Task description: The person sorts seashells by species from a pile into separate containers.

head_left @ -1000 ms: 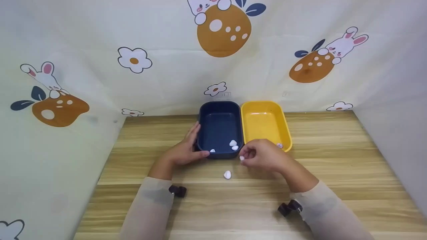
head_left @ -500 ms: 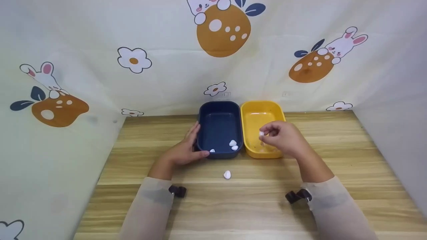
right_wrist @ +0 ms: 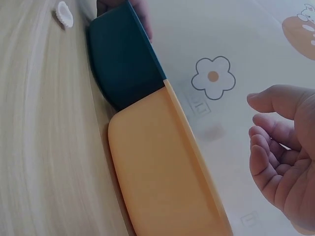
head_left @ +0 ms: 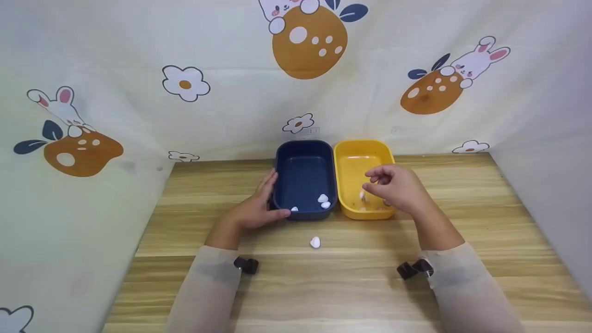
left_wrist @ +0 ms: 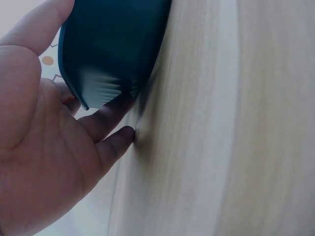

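In the head view my left hand [head_left: 256, 210] rests against the navy bin [head_left: 303, 178], fingers along its left wall and thumb at its front corner. The left wrist view shows these fingers [left_wrist: 110, 118] extended by the bin's outer wall. My right hand [head_left: 395, 187] hovers over the yellow bin [head_left: 355, 162], thumb and fingers parted. Just below its fingertips is a small white seashell [head_left: 362, 195], apart from them. Nothing lies between the right fingers [right_wrist: 268, 101] in the right wrist view. Several white shells [head_left: 323, 198] lie along the navy bin's front end.
One white seashell [head_left: 315, 242] lies on the wooden table [head_left: 323, 286] in front of the bins. The two bins stand side by side against a patterned wall cloth [head_left: 231, 115]. Small pieces [head_left: 363, 209] sit at the yellow bin's front end, partly hidden by the right hand.
My right hand has carried a shell from in front of the bins to over the yellow bin, and its fingers have let it go. The left hand has stayed put.
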A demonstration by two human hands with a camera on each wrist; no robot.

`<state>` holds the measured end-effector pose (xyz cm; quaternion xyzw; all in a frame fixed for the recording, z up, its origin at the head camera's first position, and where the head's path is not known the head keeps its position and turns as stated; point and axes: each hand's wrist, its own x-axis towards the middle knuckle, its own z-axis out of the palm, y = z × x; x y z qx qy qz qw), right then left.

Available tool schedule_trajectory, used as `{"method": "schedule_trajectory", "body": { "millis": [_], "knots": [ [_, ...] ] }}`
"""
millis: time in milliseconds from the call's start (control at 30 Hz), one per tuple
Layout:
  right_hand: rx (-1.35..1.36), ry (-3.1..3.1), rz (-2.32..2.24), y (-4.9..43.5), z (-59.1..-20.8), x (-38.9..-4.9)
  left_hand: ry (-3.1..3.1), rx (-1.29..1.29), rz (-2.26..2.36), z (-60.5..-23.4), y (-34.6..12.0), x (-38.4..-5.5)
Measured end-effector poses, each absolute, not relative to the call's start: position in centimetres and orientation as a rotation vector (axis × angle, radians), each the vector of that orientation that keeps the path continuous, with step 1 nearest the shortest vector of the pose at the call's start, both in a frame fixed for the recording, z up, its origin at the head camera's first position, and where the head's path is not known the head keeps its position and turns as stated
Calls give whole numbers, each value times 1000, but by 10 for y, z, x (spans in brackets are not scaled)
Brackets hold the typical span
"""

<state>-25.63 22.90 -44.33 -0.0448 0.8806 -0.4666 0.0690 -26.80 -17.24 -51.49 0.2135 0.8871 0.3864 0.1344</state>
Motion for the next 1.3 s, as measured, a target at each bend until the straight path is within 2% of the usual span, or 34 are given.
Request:
{"method": "schedule_trajectory", "body": {
  "millis": [300,667,867,1033,1300],
  "knots": [
    [-204,2696,-1379,220,-448,-253,2575,622,1121,-516,-172,-268],
    [-420,2658,-1328,182,-454,-233,2578,591,1122,-516,-172,-265],
    [-439,2601,-1284,165,-452,-224,2572,599,1126,-515,-172,-266],
    [-438,2560,-1328,153,-446,-222,2569,612,1123,-516,-174,-266],
    [-588,2539,-1324,138,-449,-222,2574,596,1125,-517,-172,-268]
  ]
}}
